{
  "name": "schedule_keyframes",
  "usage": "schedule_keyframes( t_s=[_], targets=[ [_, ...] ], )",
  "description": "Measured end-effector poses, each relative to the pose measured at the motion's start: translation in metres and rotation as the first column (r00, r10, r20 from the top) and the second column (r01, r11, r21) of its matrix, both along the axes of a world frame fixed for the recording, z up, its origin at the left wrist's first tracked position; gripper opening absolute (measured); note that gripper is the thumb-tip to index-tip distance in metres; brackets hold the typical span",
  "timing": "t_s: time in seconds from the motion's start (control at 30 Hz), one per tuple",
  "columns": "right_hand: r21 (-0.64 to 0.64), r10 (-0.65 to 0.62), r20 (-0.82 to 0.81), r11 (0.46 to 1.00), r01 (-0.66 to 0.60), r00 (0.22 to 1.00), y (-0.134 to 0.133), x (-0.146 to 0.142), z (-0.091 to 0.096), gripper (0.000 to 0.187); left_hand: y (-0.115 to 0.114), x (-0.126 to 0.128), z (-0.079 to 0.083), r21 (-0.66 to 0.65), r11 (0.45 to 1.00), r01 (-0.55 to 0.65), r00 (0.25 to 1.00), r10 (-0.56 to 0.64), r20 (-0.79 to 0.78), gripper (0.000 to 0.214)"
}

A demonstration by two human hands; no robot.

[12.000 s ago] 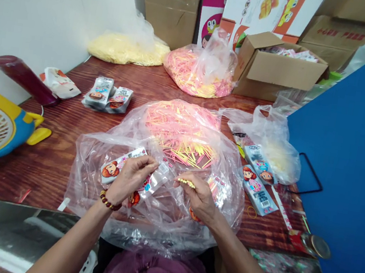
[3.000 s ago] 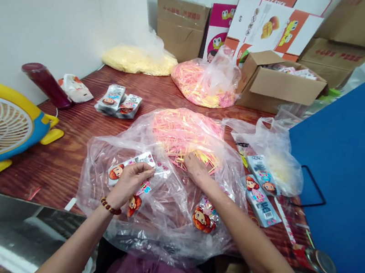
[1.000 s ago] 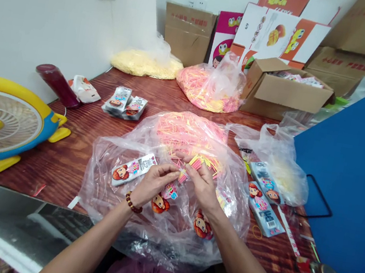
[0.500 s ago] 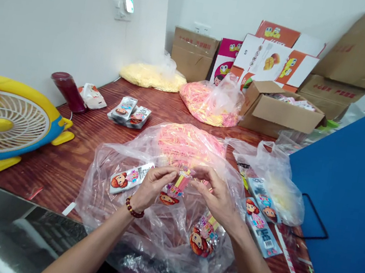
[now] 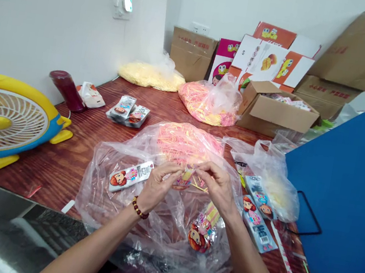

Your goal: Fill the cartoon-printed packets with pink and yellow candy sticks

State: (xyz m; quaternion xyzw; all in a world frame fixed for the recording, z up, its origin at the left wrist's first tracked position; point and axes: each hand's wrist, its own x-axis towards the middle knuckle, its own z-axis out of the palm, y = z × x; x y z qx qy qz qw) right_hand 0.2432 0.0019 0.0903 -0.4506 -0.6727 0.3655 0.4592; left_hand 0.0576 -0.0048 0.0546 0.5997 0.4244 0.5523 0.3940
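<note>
Small clear cartoon-printed packet of pink and yellow sticks (image 5: pixel 185 179) is pinched by the fingers of both the left hand (image 5: pixel 157 188) and the right hand (image 5: pixel 219 191), above a crumpled clear plastic sheet (image 5: pixel 106 200). Two like packets (image 5: pixel 129 176) lie on that sheet, two bluish ones (image 5: pixel 260 228) beside it. Reddish wooden tabletop (image 5: pixel 71 156), white walls (image 5: pixel 48 18), stacked cardboard boxes (image 5: pixel 349 57).

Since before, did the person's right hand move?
Yes: right hand pulled back from the heap of pink and yellow sticks to the small packet in the left hand.
</note>
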Motion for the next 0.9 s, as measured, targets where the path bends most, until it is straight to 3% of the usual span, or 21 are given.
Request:
schedule_keyframes(
  t_s=[0.13, 0.23, 0.33, 0.43, 0.53, 0.63, 0.7, 0.77, 0.8, 0.83, 0.9],
  targets=[
    [-0.146, -0.022, -0.126, 0.989, 0.003, 0.992, -0.004, 0.005, -0.008, 0.015, 0.003, 0.003, -0.001, -0.074, 0.995, 0.074, 0.997, -0.074, 0.003, 0.017],
    [-0.284, -0.136, -0.223, 0.956, 0.069, 0.965, -0.013, 0.02, -0.019, 0.017, 0.001, 0.006, -0.007, -0.127, 0.977, 0.17, 0.983, -0.177, -0.041, 0.02],
    [-0.42, -0.258, -0.214, 0.895, 0.15, 0.942, -0.031, 0.047, -0.04, 0.021, -0.005, 0.009, -0.02, -0.173, 0.959, 0.224, 0.959, -0.248, -0.134, 0.023],
    [-0.491, -0.325, -0.038, 0.83, 0.265, 0.945, -0.056, 0.077, -0.07, 0.026, -0.015, 0.017, -0.033, -0.207, 0.919, 0.336, 0.875, -0.386, -0.292, 0.023],
    [-0.35, -0.349, 0.325, 0.819, 0.454, 0.879, -0.078, 0.099, -0.095, 0.025, -0.028, 0.032, -0.04, -0.206, 0.865, 0.457, 0.725, -0.497, -0.478, 0.022],
    [-0.183, -0.336, 0.597, 0.827, 0.532, 0.729, -0.09, 0.108, -0.101, 0.02, -0.037, 0.044, -0.042, -0.151, 0.836, 0.528, 0.596, -0.491, -0.635, 0.02],
    [-0.059, -0.364, 0.714, 0.82, 0.57, 0.598, -0.09, 0.108, -0.095, 0.02, -0.036, 0.04, -0.042, -0.115, 0.86, 0.497, 0.587, -0.431, -0.685, 0.02],
    [0.041, -0.397, 0.763, 0.817, 0.575, 0.51, -0.08, 0.102, -0.086, 0.026, -0.029, 0.022, -0.042, -0.093, 0.924, 0.371, 0.614, -0.319, -0.721, 0.023],
    [0.059, -0.388, 0.765, 0.836, 0.545, 0.513, -0.072, 0.097, -0.081, 0.027, -0.023, 0.008, -0.043, -0.076, 0.96, 0.27, 0.616, -0.233, -0.753, 0.025],
    [0.053, -0.358, 0.757, 0.868, 0.494, 0.547, -0.061, 0.092, -0.078, 0.024, -0.017, -0.009, -0.043, -0.074, 0.977, 0.2, 0.572, -0.178, -0.801, 0.026],
    [-0.02, -0.191, 0.731, 0.954, 0.3, 0.655, -0.032, 0.078, -0.077, 0.023, -0.003, -0.046, -0.045, -0.068, 0.996, 0.06, 0.425, -0.087, -0.901, 0.028]
  ],
)
